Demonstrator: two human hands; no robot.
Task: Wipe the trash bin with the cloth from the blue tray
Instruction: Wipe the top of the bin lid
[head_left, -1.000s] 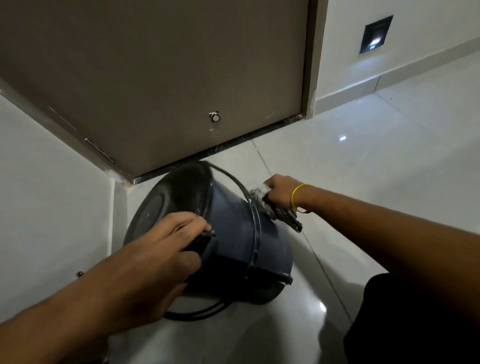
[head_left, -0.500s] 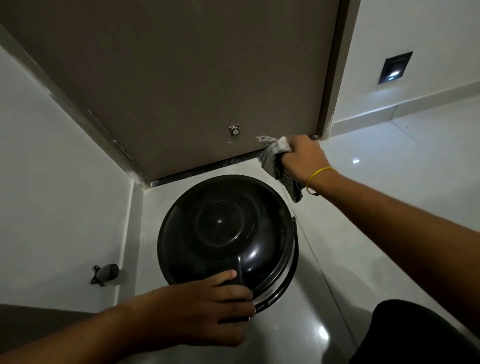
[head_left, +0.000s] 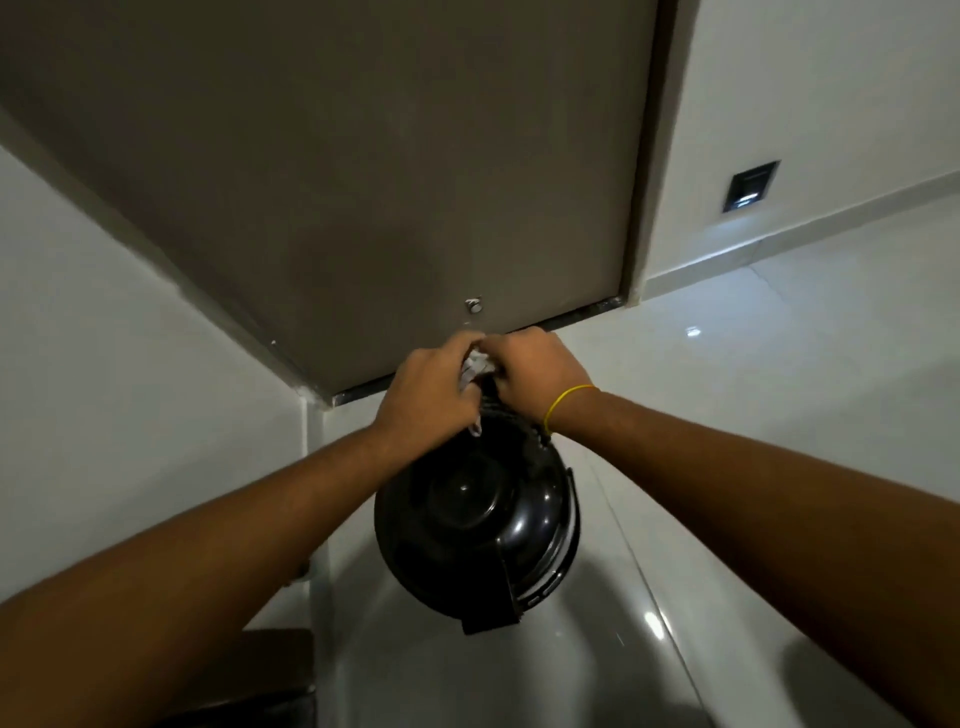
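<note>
Currently, left hand (head_left: 428, 395) and right hand (head_left: 530, 376) both grip the crumpled grey-white cloth (head_left: 475, 366) above the glossy black round plastic trash bin (head_left: 475, 514).

A brown door (head_left: 337, 171) is seen beyond the fingers (head_left: 467, 345), closed, with a small metal stud (head_left: 473, 306) set near its lower edge just above them. White walls (head_left: 810, 93) are placed to either side. A dark recessed light (head_left: 747, 186) is mounted low on the wall well to the right. Glossy pale floor tiles (head_left: 779, 395) are spread below, marked by small light reflections.
</note>
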